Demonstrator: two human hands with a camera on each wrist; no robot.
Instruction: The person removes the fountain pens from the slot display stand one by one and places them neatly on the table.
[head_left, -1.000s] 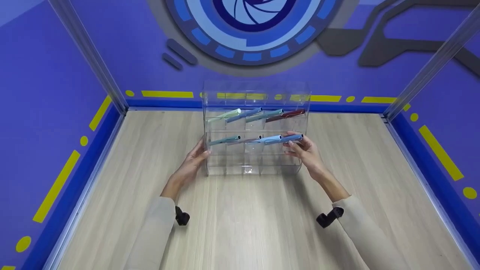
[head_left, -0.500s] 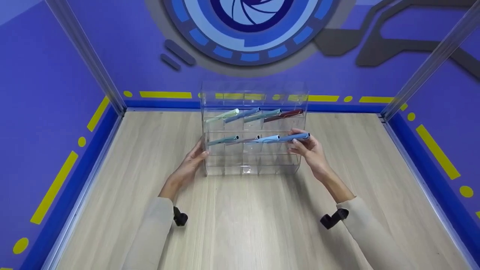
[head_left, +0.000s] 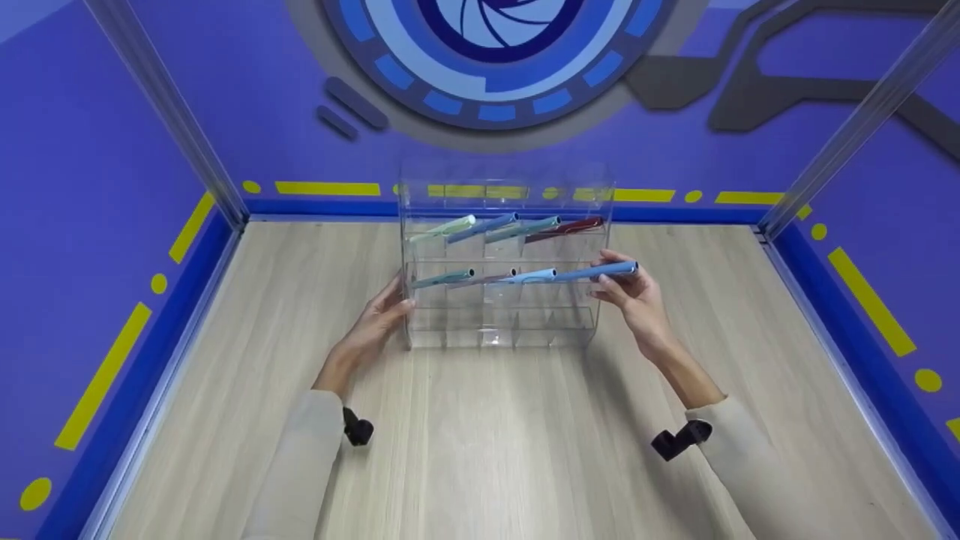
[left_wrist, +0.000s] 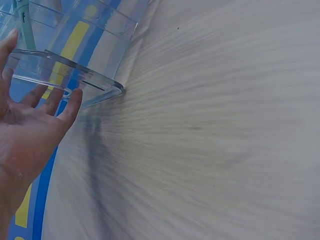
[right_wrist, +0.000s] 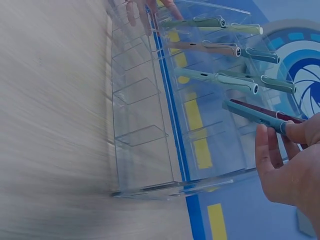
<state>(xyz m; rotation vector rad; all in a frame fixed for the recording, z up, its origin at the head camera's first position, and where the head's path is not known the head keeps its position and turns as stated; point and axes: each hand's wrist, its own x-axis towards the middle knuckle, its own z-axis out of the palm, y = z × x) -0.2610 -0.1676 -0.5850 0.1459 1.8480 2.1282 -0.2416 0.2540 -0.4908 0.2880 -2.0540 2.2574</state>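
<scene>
A clear acrylic pen stand [head_left: 491, 337] stands upright on the wooden table, with pens slanting in two of its tiers. My left hand [head_left: 373, 324] holds the stand's left side, thumb at the front edge; the left wrist view shows the fingers [left_wrist: 73, 106] against its clear panel. Between thumb and fingers, my right hand [head_left: 637, 304] pinches a blue pen [right_wrist: 252, 114] near its capped end. That pen sticks out past the stand's right side, its other end just right of a light blue pen [head_left: 534, 277]. A dark red pen [head_left: 566, 229] lies in the tier above.
The upper tier also bears a pale green pen [head_left: 444, 227], a blue pen [head_left: 484, 227] and a teal pen [head_left: 523, 229]. A green pen [head_left: 444, 278] and a brownish pen [head_left: 484, 278] rest in the lower tier. Blue panels [head_left: 315, 165] wall the table's back and sides.
My right hand has moved rightward and slightly up with the blue pen, drawing it away from the lower tier's right end. The left hand stays at the stand's side.
</scene>
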